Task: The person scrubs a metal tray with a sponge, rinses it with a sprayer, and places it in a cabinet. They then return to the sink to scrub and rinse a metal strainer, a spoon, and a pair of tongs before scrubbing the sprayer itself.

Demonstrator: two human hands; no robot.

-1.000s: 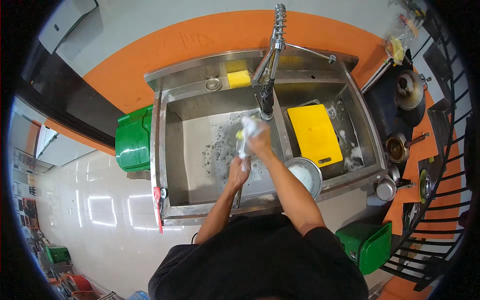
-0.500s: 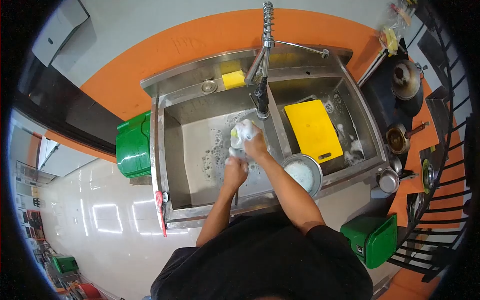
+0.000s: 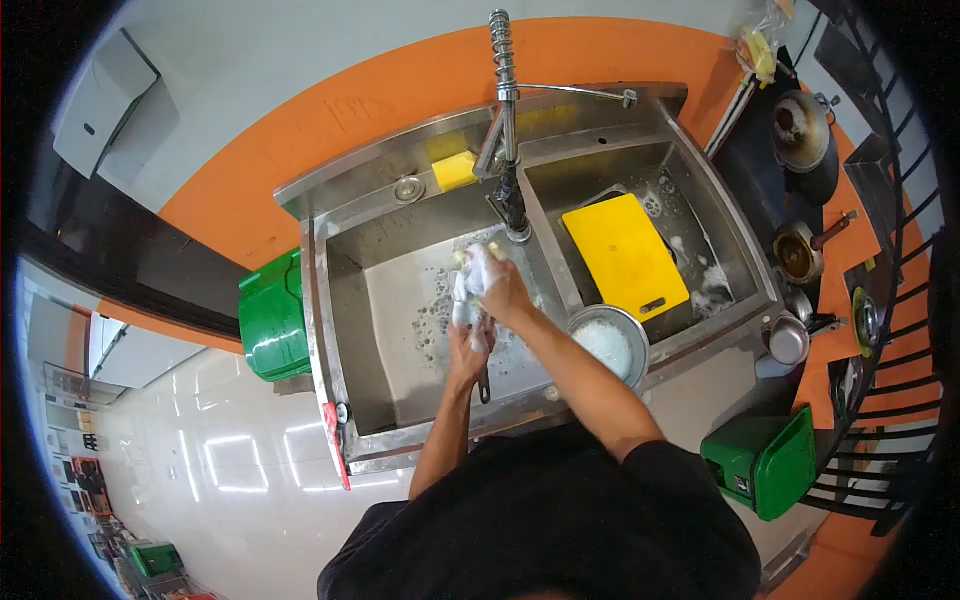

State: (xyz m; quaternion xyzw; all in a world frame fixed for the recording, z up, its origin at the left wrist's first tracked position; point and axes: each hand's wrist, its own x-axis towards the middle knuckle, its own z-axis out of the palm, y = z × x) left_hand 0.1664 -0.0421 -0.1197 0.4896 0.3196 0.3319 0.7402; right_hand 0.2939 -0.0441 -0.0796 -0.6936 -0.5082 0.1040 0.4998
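Note:
Over the left sink basin (image 3: 400, 370), my left hand (image 3: 470, 345) is closed around a foam-covered utensil whose dark handle (image 3: 485, 385), with a hole at its end, sticks out below the fist. Suds hide the kind of utensil. My right hand (image 3: 507, 292) is closed on a soapy sponge (image 3: 480, 268), thick with white foam and yellowish at its edge, pressed against the utensil's upper part. Beside my right forearm, a round metal bowl (image 3: 640, 345) of sudsy water sits at the front of the divider.
A yellow cutting board (image 3: 625, 255) leans in the right basin (image 3: 715, 225). The spring faucet (image 3: 510, 190) hangs over the divider. A yellow sponge (image 3: 455, 170) lies on the back ledge. Green bins (image 3: 275, 320) stand on both sides; pans (image 3: 797, 250) are at right.
My left hand has turned and lowered slightly, so more of the dark handle shows below it. My right hand with the sponge has shifted a little. The camera view has moved slightly.

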